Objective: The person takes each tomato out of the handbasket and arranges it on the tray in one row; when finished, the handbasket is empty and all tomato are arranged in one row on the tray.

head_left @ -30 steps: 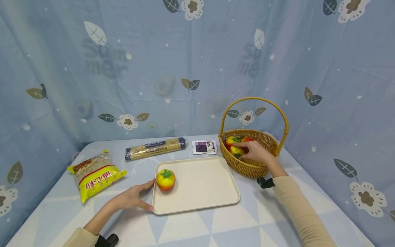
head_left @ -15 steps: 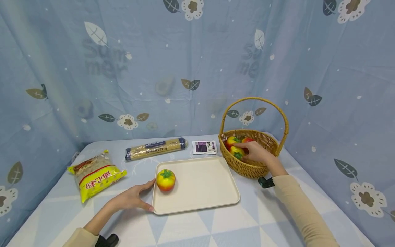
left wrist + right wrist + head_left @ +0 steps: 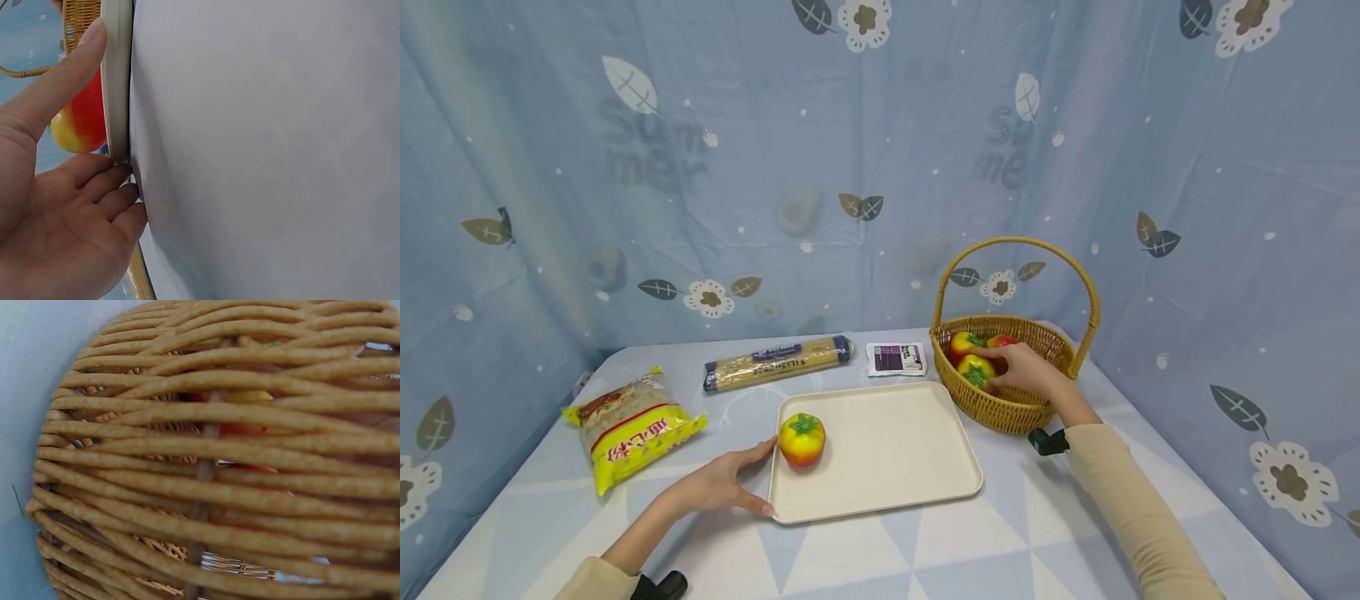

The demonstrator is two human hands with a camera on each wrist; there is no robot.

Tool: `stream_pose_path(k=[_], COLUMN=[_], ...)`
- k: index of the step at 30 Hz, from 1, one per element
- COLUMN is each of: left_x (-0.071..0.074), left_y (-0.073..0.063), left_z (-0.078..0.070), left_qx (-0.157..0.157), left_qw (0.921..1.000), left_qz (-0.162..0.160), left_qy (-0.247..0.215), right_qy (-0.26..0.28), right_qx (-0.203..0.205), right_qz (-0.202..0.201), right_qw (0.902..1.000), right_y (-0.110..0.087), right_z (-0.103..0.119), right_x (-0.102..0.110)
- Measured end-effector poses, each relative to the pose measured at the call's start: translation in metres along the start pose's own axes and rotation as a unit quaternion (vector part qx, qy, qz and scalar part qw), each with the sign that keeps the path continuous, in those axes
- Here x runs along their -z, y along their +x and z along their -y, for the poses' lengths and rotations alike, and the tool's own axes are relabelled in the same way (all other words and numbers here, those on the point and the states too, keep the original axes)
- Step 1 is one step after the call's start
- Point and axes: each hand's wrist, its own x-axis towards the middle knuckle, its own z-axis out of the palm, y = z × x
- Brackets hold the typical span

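Observation:
My left hand [image 3: 722, 482] rests at the left end of a cream rectangular tray [image 3: 887, 450], thumb by its near corner and fingers against its side; the left wrist view shows the fingertips at the rim. On the tray's left part sits a red-and-yellow tomato [image 3: 802, 439] with a green leafy top. My right hand [image 3: 1018, 371] reaches inside a wicker basket [image 3: 992, 412] and holds a similar tomato [image 3: 976, 371] between thumb and fingers. Two more, a tomato [image 3: 964, 343] and a red one [image 3: 1002, 340], lie behind it. Basket weave hides most of this hand in the right wrist view.
A packet of spaghetti [image 3: 778, 363] and a small white-and-purple packet [image 3: 897, 359] lie behind the tray. To the left is a yellow pasta bag [image 3: 634, 429]. The basket's tall arched handle [image 3: 1018, 240] stands over the right hand. A blue patterned curtain [image 3: 865, 167] encloses the table.
Within the basket, the front tomato has turned slightly under my right fingers, showing more of its green top. My left hand and the tray stay in place.

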Motion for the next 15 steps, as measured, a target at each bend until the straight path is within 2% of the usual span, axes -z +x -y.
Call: stream_pose_path(k=[7,15], left_x=[-0.0011,-0.0001], left_y=[0.0003,0.0007], left_z=[0.0040,0.0041], left_qx=[-0.015,-0.010], left_qw=[0.9999,0.9999], left_qz=[0.001,-0.001], left_qy=[0.001,0.003], right_qy=[-0.018,0.002], right_qx=[0.021,0.005], right_qz=[-0.002,-0.018], right_qw=[0.9996,0.9998], right_y=[0.0009,-0.0055], right_z=[-0.0032,-0.0013], right_x=[-0.0044,-0.0045])
